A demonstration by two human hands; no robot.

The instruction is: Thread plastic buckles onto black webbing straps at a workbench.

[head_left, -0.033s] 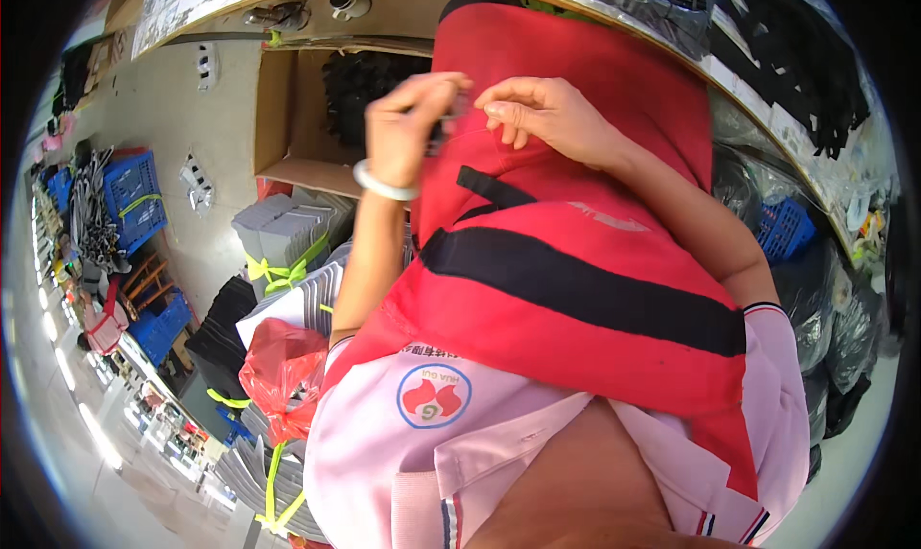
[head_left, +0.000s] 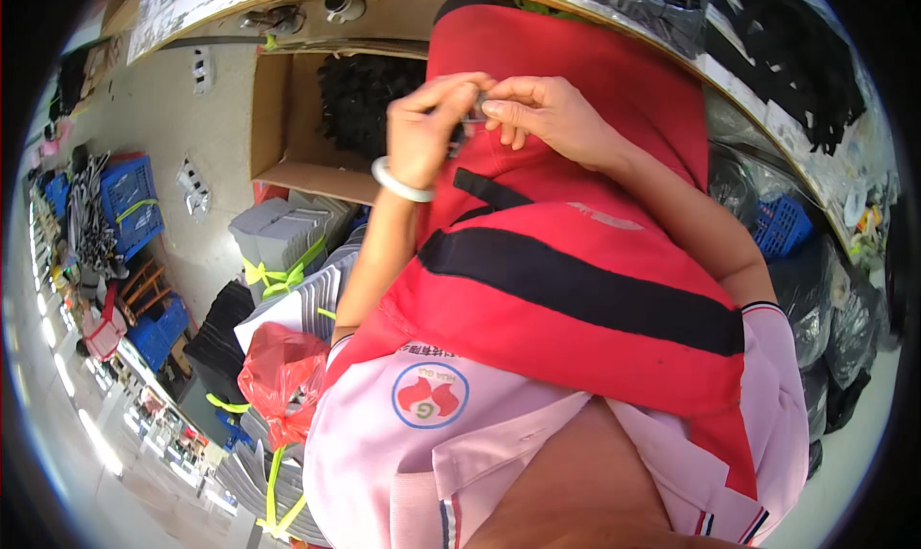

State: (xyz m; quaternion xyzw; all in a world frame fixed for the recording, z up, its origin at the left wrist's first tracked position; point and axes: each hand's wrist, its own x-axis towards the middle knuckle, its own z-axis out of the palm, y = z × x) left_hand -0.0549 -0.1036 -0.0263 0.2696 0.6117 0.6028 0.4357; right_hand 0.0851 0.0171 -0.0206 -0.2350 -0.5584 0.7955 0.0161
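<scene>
My left hand (head_left: 427, 127), with a white bangle (head_left: 401, 181) at its wrist, is closed over the lap. A small grey, metallic-looking piece (head_left: 475, 110) shows at its fingertips, blurred and too small to name. Close against it, my right hand (head_left: 554, 117) pinches thumb and forefinger together near the same piece. What lies between those right fingertips is hidden. Below both hands spreads the red apron (head_left: 566, 233), crossed by a wide black band (head_left: 576, 290) and a short black strap (head_left: 489, 190).
An open cardboard box (head_left: 273, 117) with black pieces (head_left: 360, 98) stands at the left. Nearer are grey stacks (head_left: 278, 231) tied with yellow-green strips and a red plastic bag (head_left: 283, 362). A worktable edge (head_left: 614, 17) curves across the front; dark plastic bags (head_left: 806, 280) lie at right.
My left hand has moved right, closing the gap to my right hand. The small grey piece now sits between the fingertips. My right hand has hardly moved.
</scene>
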